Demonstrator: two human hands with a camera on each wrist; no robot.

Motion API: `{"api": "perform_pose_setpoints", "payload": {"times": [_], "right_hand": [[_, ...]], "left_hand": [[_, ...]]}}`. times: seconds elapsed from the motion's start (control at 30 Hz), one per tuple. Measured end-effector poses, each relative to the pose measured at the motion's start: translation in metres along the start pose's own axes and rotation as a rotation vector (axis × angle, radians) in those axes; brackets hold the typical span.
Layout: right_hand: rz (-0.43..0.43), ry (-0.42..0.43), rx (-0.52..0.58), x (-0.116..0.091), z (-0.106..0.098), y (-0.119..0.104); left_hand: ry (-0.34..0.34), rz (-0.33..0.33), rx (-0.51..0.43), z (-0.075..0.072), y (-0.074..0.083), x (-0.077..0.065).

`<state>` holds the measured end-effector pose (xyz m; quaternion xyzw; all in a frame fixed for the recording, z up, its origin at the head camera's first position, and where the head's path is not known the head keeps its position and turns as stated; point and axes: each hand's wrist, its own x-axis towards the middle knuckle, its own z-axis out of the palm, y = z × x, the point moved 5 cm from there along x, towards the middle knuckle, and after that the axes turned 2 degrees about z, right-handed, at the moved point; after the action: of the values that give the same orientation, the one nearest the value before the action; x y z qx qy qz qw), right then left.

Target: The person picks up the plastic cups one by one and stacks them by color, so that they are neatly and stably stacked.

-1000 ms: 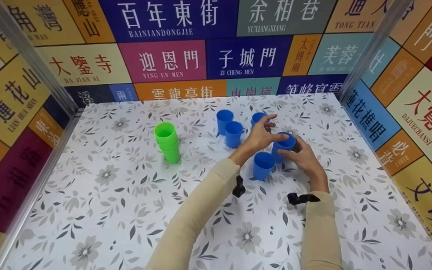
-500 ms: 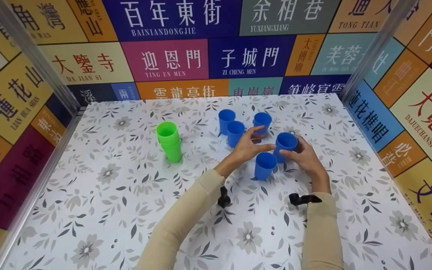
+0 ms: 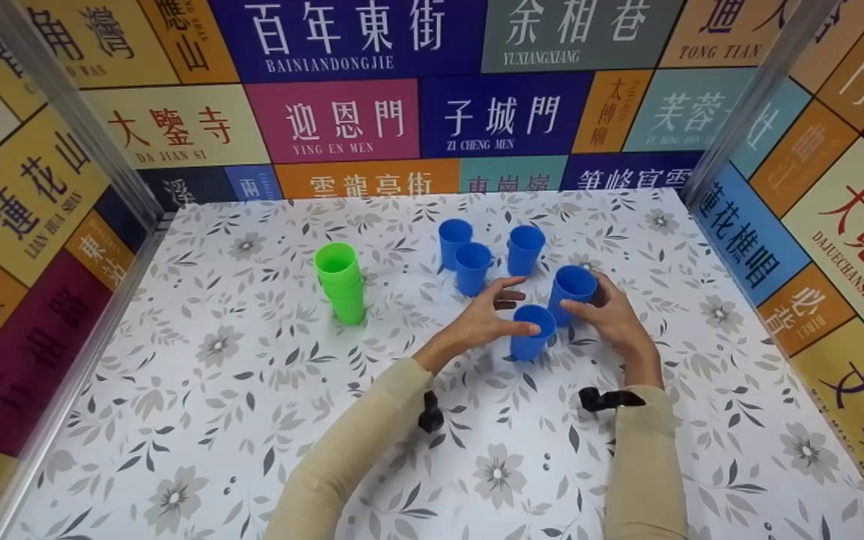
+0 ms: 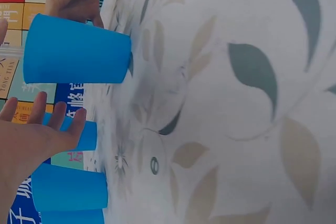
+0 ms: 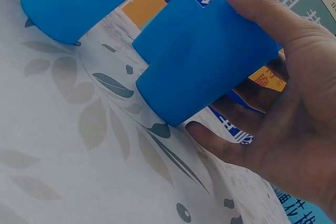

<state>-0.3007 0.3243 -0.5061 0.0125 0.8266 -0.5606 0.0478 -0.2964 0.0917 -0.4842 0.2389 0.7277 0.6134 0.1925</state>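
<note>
Left hand: the left hand grips nothing; its fingers are spread, its thumb over the rim of the near blue cup, contact unclear.
Right hand: the right hand grasps the held blue cup between thumb and fingers.
Held cup: upright, right of the middle of the table; cannot tell whether its base touches down.
In the way: the near blue cup stands just in front of it, hiding a little of its lower side.
Toward the far edge: a lone blue cup; left of it, a back blue cup partly hidden by a front blue cup.
Toward the left edge: an upright green stack.
Beyond the far edge: a sign-covered wall.
Count: five blue cups; at least two green, nested; two hands.
</note>
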Motion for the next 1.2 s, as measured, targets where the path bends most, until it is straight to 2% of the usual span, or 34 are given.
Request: {"api": "perform_pose_setpoints", "payload": {"times": [0.1,0.37,0.8,1.03,1.2], "right_hand": [[0.01,-0.008,0.008,-0.003,0.0,-0.005],[-0.004,0.009,-0.003,0.001,-0.001,0.002],[-0.013,0.015,-0.014,0.0,-0.001,0.001],[-0.011,-0.005,0.02,-0.001,0.001,0.001],[-0.01,-0.009,0.024,-0.001,0.001,0.001]], "left_hand": [[-0.021,0.016,0.02,0.003,-0.004,-0.002],[-0.014,-0.057,0.112,0.008,-0.012,-0.006],[0.056,-0.068,0.054,0.013,-0.015,-0.006],[0.061,-0.023,0.064,0.007,0.0,0.0],[0.073,-0.036,0.066,-0.002,0.011,0.004]]}}
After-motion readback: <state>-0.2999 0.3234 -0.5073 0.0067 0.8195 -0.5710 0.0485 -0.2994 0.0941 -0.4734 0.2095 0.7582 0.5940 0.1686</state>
